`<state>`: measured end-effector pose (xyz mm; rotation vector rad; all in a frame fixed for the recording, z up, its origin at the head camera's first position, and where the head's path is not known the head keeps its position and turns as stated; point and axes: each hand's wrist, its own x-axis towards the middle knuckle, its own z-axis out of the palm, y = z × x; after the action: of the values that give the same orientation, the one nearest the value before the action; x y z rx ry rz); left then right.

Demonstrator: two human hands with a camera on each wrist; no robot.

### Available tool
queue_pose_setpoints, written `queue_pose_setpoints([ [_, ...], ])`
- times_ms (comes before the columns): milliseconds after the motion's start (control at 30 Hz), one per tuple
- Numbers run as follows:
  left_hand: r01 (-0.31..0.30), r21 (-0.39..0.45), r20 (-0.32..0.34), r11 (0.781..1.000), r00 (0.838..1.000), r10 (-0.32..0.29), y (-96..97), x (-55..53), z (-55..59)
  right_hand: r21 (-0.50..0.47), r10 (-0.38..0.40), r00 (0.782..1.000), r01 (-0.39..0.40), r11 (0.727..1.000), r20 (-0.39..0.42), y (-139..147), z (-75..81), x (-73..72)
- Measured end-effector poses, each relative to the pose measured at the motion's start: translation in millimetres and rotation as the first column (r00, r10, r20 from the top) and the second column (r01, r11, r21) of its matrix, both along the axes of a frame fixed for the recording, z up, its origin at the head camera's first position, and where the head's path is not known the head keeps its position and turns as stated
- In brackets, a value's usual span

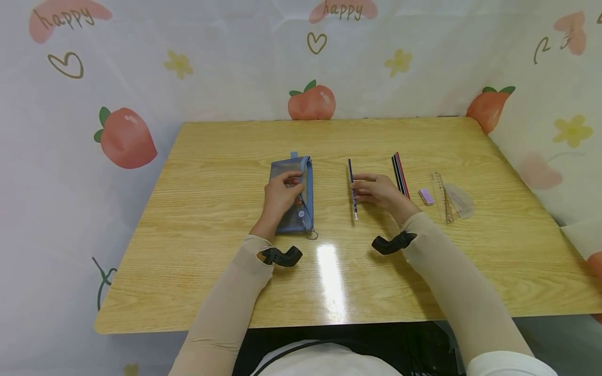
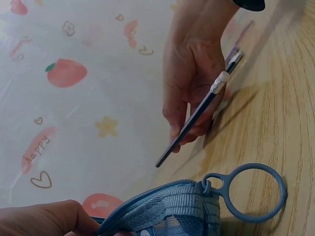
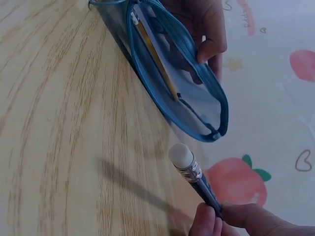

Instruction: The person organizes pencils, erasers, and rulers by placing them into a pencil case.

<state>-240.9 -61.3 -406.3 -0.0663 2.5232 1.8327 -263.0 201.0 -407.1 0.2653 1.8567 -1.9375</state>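
A blue zippered pencil case (image 1: 290,222) lies on the table with its zip opening towards the right. My left hand (image 1: 281,194) pinches the upper edge of that opening and holds it apart. Inside the case, a yellow pencil (image 3: 156,61) with a white eraser end shows in the right wrist view. My right hand (image 1: 378,192) pinches a dark blue pencil (image 1: 352,190) between thumb and fingers, a short way right of the case. Its white eraser (image 3: 181,155) points towards the near side, and its shadow falls on the table below.
Right of my right hand lie several dark and red pencils (image 1: 400,175), a purple eraser (image 1: 426,197), clear rulers (image 1: 441,198) and a clear protractor (image 1: 460,201). A ring (image 2: 256,192) hangs off the case's near end. A printed white sheet covers the wall behind the table.
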Motion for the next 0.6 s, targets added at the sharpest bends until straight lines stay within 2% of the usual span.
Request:
queue_pose_setpoints([
  [600,0.006,-0.027,-0.010,1.000,1.000,-0.006,0.5,-0.2,0.8,-0.012,0.023,1.000,-0.023,1.000,0.007,-22.1,-4.6,-4.3],
])
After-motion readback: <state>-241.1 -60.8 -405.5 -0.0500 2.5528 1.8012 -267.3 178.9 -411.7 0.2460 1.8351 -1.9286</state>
